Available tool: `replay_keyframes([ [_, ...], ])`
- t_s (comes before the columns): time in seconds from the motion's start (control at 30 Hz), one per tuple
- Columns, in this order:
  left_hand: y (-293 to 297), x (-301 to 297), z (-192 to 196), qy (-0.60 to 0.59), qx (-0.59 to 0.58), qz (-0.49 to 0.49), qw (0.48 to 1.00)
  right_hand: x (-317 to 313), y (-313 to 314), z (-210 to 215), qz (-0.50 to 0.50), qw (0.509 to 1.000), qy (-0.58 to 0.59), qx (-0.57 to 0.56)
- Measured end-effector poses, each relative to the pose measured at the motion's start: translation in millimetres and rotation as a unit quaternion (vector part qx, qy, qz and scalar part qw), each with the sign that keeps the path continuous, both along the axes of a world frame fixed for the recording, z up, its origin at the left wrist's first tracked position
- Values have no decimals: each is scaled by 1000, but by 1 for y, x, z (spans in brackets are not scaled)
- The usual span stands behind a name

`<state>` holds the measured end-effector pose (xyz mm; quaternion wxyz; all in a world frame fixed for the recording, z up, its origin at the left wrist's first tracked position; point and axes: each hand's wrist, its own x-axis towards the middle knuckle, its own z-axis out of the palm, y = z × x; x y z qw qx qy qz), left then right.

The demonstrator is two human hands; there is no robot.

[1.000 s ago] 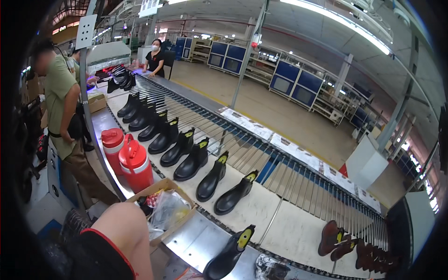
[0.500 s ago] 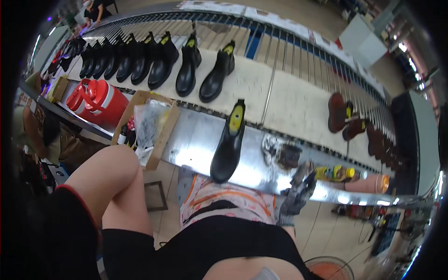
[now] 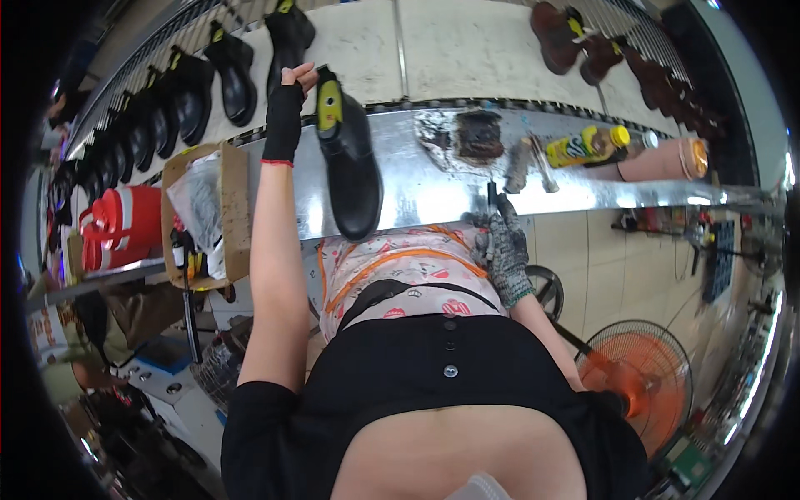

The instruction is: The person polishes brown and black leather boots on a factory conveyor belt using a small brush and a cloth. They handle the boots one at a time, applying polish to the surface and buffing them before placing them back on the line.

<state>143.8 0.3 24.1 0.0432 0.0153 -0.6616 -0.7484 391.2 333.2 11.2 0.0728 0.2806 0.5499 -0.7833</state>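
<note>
A black ankle boot (image 3: 350, 162) with a yellow pull tab lies on the shiny metal bench (image 3: 433, 192) in front of me. My left hand (image 3: 287, 104), in a black fingerless glove, reaches out and grips the boot's top by the yellow tab. My right hand (image 3: 502, 242), in a grey knit glove, rests at the bench's near edge and is closed on a thin dark tool (image 3: 492, 196) that points up onto the bench.
More black boots (image 3: 200, 83) stand in a row on the conveyor at far left; brown shoes (image 3: 583, 42) lie at far right. A cardboard box (image 3: 204, 212), red jugs (image 3: 117, 229), a yellow bottle (image 3: 587, 143) and an orange fan (image 3: 637, 383) surround the bench.
My view has tipped further down. My left arm has stretched out from my lap and taken hold of the boot's top. The right hand stays at the bench edge.
</note>
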Motion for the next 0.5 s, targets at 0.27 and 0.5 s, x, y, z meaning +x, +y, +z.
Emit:
replay_keyframes([
  [0.27, 4, -31, -21, -19, -31, -283, 958, -25, -9, 9, -18, 999, 9, -42],
  [0.5, 10, -18, -17, 79, 76, -278, 954, -19, -12, -6, -71, 993, 29, -91],
])
